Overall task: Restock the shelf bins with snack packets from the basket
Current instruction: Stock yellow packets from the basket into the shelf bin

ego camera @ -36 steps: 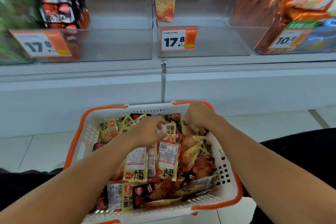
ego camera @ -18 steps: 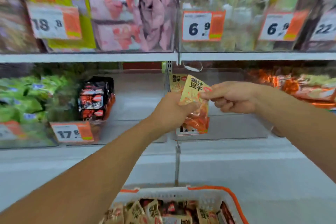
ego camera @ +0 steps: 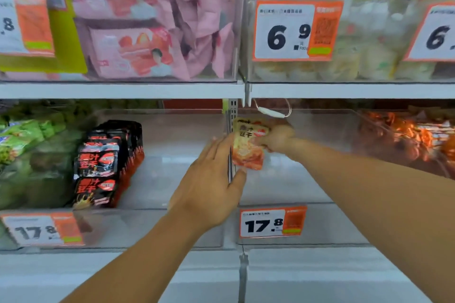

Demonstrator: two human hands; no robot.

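A yellow-and-orange snack packet (ego camera: 247, 147) stands upright inside the clear bin (ego camera: 307, 187) with the 17.8 tag, at its back left. My right hand (ego camera: 277, 138) grips the packet's upper right side, reaching into the bin. My left hand (ego camera: 211, 184) is spread with straight fingers in front of the divider between the two bins; its thumb lies just under the packet's bottom edge. The basket is out of view.
The left bin (ego camera: 172, 179) holds a row of black-and-red packets (ego camera: 103, 165). Green packets (ego camera: 22, 140) lie far left, orange packets (ego camera: 408, 138) far right. The upper shelf (ego camera: 123, 90) carries pink packets (ego camera: 147, 32) and pale packets behind a 6.9 tag (ego camera: 295, 29).
Both hands came up from the basket with a packet. My right hand has carried it back into the bin, my left hand has let go and opened, and the view has risen off the basket.
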